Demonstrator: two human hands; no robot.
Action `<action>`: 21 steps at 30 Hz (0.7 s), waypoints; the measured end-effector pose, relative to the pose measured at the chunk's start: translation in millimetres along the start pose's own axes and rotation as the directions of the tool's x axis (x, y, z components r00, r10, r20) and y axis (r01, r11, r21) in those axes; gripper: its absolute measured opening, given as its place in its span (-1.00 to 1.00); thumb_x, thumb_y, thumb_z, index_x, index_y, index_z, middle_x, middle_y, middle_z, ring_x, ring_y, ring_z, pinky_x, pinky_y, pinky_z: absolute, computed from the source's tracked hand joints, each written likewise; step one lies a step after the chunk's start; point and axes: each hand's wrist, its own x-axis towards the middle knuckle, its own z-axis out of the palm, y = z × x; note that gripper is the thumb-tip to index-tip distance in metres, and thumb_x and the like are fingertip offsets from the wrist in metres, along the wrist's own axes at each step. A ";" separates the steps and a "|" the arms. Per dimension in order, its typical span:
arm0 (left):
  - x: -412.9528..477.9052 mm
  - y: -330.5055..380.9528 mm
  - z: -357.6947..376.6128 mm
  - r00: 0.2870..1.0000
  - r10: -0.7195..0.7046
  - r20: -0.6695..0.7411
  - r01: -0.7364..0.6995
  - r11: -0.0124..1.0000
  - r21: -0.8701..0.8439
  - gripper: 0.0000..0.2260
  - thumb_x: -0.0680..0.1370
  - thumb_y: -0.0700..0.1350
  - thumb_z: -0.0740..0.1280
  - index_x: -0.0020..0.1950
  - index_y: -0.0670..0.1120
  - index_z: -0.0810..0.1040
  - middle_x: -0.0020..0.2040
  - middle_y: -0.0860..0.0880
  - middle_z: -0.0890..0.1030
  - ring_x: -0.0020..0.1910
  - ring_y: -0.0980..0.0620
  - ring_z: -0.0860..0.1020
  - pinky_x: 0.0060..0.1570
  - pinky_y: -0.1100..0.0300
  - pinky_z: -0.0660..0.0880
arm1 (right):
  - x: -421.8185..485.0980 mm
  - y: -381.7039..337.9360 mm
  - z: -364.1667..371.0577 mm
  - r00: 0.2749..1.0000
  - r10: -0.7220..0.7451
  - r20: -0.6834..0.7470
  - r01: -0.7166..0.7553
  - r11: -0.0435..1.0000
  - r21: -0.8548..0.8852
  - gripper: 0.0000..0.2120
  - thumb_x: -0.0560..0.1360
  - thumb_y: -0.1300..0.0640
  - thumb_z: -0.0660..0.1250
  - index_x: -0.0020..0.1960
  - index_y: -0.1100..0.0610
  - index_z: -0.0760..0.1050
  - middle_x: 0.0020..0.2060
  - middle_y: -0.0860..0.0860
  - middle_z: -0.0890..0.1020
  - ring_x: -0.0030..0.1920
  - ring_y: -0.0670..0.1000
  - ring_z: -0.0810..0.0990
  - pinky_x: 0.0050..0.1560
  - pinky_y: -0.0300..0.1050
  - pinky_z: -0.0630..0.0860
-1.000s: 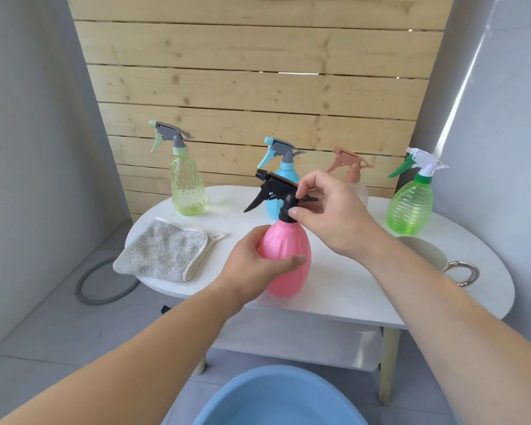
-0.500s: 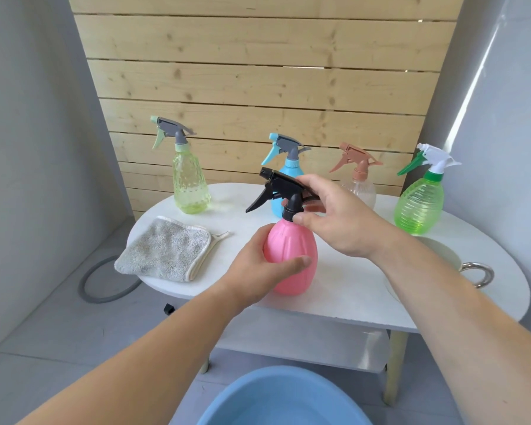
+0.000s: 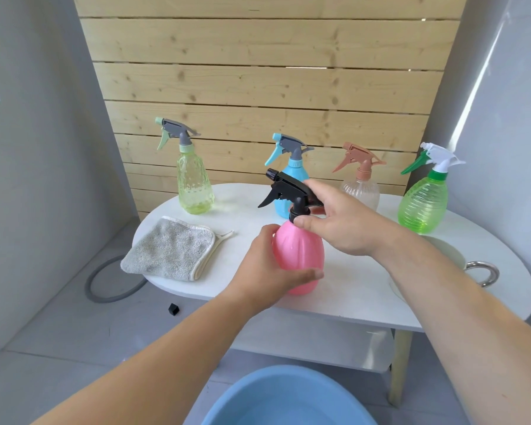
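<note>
A pink spray bottle (image 3: 299, 256) with a black trigger head (image 3: 284, 190) stands upright near the front of the white oval table (image 3: 359, 289). My left hand (image 3: 267, 271) grips the pink body from the left and front, thumb across its lower part. My right hand (image 3: 337, 222) comes from the right and pinches the black collar at the bottle's neck, with fingers over the back of the trigger head. The nozzle points left.
Behind stand a yellow-green bottle (image 3: 193, 185), a blue bottle (image 3: 288, 179), a clear bottle with a brown head (image 3: 362, 185) and a green bottle (image 3: 423, 204). A grey cloth (image 3: 169, 250) lies at the left. A metal-handled bowl (image 3: 482, 273) sits right. A blue basin (image 3: 288, 400) is below.
My right hand has shifted slightly around the black collar while my left keeps hold of the pink body. The view has tilted a little; the bottle stays in place.
</note>
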 end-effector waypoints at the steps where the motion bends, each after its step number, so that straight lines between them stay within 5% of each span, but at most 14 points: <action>1: 0.5 -0.5 0.3 1.000 -0.001 0.013 0.001 1.000 -0.007 -0.19 0.27 0.03 0.65 0.41 0.12 0.30 0.21 0.09 0.54 0.16 0.12 0.57 -0.02 0.25 0.55 | -0.6 0.3 -1.2 1.000 -0.004 0.004 0.003 0.999 0.044 -0.77 0.53 0.25 0.34 0.15 0.04 0.47 -0.05 -0.07 0.59 0.10 -0.02 0.59 0.25 -0.03 0.50; 5: 3.7 0.4 -4.4 0.998 0.013 0.059 -0.014 1.000 0.011 -0.20 0.29 -0.03 0.53 0.47 0.16 0.27 0.22 0.09 0.55 0.15 0.10 0.59 0.08 0.09 0.63 | -5.1 4.6 -5.3 1.000 0.016 -0.006 -0.014 0.969 0.247 -0.60 0.54 0.45 0.28 0.32 0.17 0.44 0.04 0.02 0.67 0.08 -0.09 0.65 0.14 -0.25 0.53; 10: 5.6 0.5 4.3 1.000 -0.010 -0.019 0.011 0.998 0.066 -0.06 0.14 0.21 0.61 0.44 0.18 0.25 0.31 0.05 0.44 0.30 0.01 0.48 0.19 -0.04 0.58 | -3.5 9.5 -3.3 0.998 0.031 -0.050 -0.016 0.959 0.284 -0.67 0.53 0.45 0.30 0.25 0.21 0.50 0.04 0.05 0.68 0.07 -0.07 0.66 0.12 -0.25 0.53; 13: 7.9 0.7 -1.3 0.997 -0.002 0.076 0.003 1.000 -0.009 -0.13 0.27 -0.06 0.53 0.50 0.21 0.22 0.29 0.05 0.53 0.24 0.04 0.57 0.13 0.04 0.63 | -2.7 12.2 -0.9 0.996 0.025 -0.083 -0.002 0.963 0.269 -0.70 0.52 0.41 0.34 0.22 0.20 0.53 0.05 0.07 0.68 0.10 -0.02 0.66 0.20 -0.14 0.54; 18: 9.2 1.2 0.3 1.000 0.001 0.015 -0.002 0.998 0.070 0.02 0.13 0.19 0.64 0.50 0.16 0.23 0.30 0.02 0.48 0.26 0.03 0.53 0.15 0.02 0.60 | -3.9 14.3 -1.6 0.995 0.021 -0.095 0.003 0.969 0.246 -0.70 0.52 0.40 0.33 0.20 0.15 0.54 0.04 0.06 0.69 0.12 0.01 0.65 0.26 -0.09 0.53; 21: 9.7 2.6 -0.9 0.996 0.018 0.090 -0.021 0.999 0.036 -0.15 0.26 -0.05 0.57 0.47 0.19 0.27 0.26 0.05 0.54 0.19 0.07 0.59 0.07 0.14 0.63 | -4.1 13.6 -1.3 0.996 0.021 -0.087 0.001 0.968 0.252 -0.70 0.53 0.40 0.33 0.20 0.14 0.53 0.05 0.08 0.68 0.10 -0.05 0.65 0.23 -0.14 0.53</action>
